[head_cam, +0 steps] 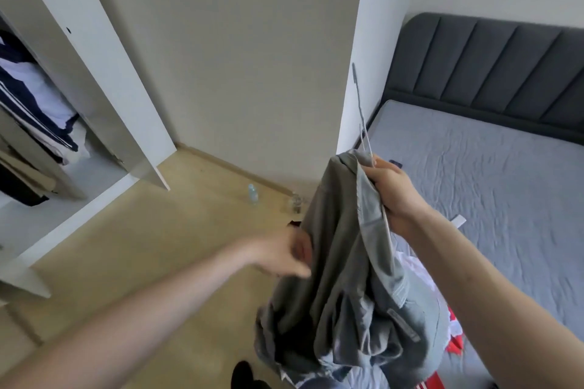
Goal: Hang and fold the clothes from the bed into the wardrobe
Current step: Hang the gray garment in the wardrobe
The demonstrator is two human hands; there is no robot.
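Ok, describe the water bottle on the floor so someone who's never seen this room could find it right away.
Start at the open wardrobe door on the left and follow the wooden floor toward the wall's skirting. The small clear plastic bottle stands upright there, apart from the glass items to its right. Its pale blue cap sets it apart.

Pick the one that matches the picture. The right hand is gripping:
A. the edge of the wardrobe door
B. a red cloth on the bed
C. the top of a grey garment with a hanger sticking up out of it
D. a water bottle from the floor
C: the right hand grips the top of the grey garment, and the thin hanger rises out of it above the fingers.
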